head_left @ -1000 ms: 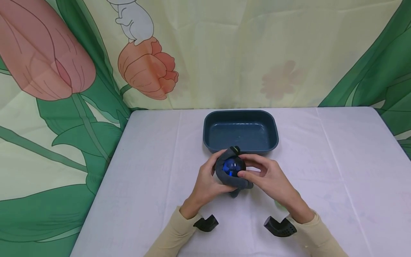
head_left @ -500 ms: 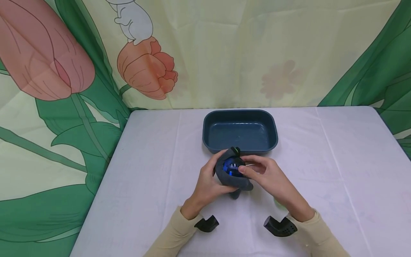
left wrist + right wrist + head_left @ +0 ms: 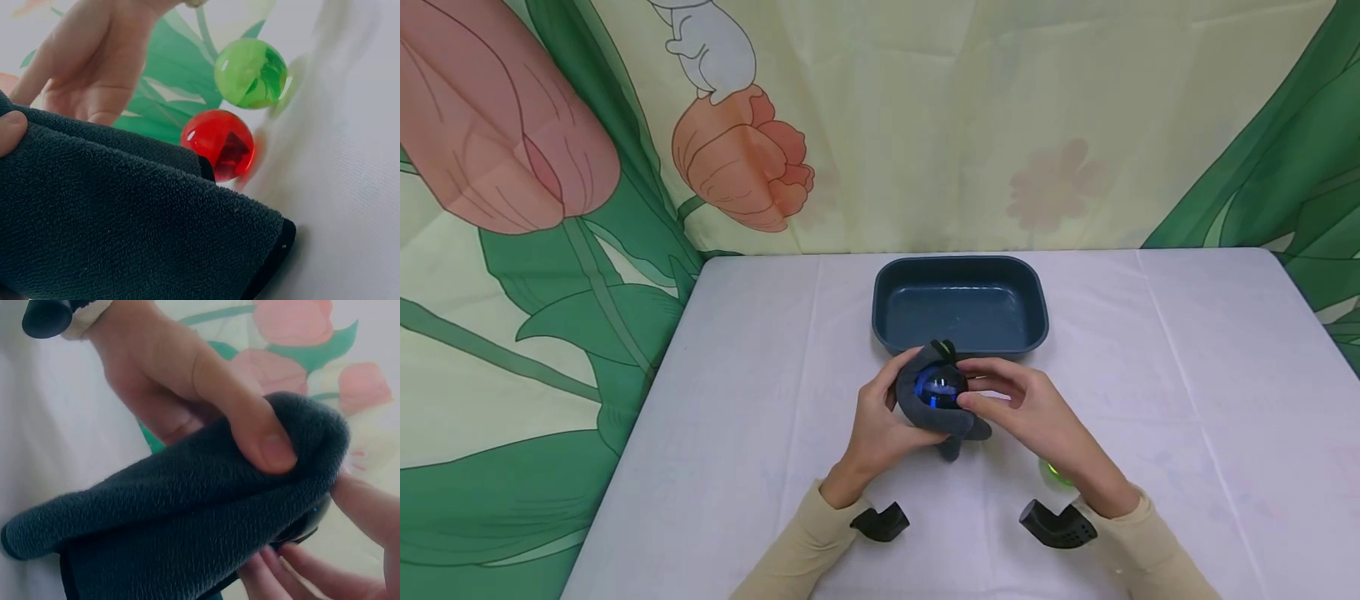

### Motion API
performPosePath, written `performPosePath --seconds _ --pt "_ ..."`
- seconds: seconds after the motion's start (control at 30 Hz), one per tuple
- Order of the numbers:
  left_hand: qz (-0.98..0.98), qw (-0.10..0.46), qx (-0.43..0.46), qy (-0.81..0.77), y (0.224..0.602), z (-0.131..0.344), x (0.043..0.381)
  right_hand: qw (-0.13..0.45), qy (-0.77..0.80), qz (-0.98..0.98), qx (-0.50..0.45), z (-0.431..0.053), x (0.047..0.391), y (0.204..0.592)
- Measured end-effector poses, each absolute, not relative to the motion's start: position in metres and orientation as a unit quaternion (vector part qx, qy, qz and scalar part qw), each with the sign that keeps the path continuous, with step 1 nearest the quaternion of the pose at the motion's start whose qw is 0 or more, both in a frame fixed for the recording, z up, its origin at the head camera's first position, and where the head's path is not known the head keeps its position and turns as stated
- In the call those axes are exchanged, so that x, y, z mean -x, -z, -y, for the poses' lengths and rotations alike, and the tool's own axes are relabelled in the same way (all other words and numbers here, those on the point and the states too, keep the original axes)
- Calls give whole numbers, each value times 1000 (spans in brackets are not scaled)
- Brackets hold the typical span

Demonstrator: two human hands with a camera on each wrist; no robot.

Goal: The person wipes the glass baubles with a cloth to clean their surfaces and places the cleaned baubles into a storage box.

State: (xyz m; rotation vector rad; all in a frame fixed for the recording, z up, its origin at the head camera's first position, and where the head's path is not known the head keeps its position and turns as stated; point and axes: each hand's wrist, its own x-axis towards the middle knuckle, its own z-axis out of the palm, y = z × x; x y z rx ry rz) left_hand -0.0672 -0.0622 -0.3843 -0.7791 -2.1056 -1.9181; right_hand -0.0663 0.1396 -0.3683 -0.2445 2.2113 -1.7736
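My left hand [image 3: 880, 421] grips a dark grey cloth [image 3: 917, 408], which wraps in a curve around a shiny dark blue ball [image 3: 938, 386]. At the ball's right side, my right hand [image 3: 1022, 404] pinches it between thumb and fingers. In the right wrist view the left thumb presses the folded cloth [image 3: 169, 512], and only a dark sliver of the ball [image 3: 310, 522] shows beneath. A clear green ball [image 3: 251, 74] and a clear red ball [image 3: 219, 145] lie on the table in the left wrist view. From the head, the right wrist mostly covers the green one.
A dark blue rectangular tub [image 3: 961, 342] stands behind my hands at the table's back edge. White cloth covers the table [image 3: 760, 375]. Behind it hangs a flower-printed curtain [image 3: 910, 125]. Black wrist mounts [image 3: 882, 523] project inward from both sleeves.
Both hands, with cloth and blue ball, have shifted slightly left. The right thumb and fingers have moved a little on the ball's side. More of the green ball shows beside the right wrist.
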Motion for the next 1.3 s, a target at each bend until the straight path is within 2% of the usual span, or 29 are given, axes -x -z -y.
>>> performPosePath --seconds 0.23,0.43,0.57,0.73,0.83,1.03,1.13,1.3 --pt "705 91 271 650 386 62 68 106 662 -726 150 -140 67 373" --pt "718 88 275 633 383 61 66 95 644 -747 135 -138 67 372" --pt "722 78 278 628 383 61 65 119 618 -771 97 -138 66 370" --pt "714 70 277 640 385 61 65 175 633 -753 51 -137 68 369" --pt "706 71 269 651 386 62 66 172 634 -752 56 -136 68 370" --pt "699 75 266 660 387 64 68 88 614 -773 134 -138 62 373" --pt "694 76 266 665 387 64 68 20 622 -758 196 -140 61 374" --pt "693 74 259 668 386 65 69 -108 532 -790 285 -141 61 374"
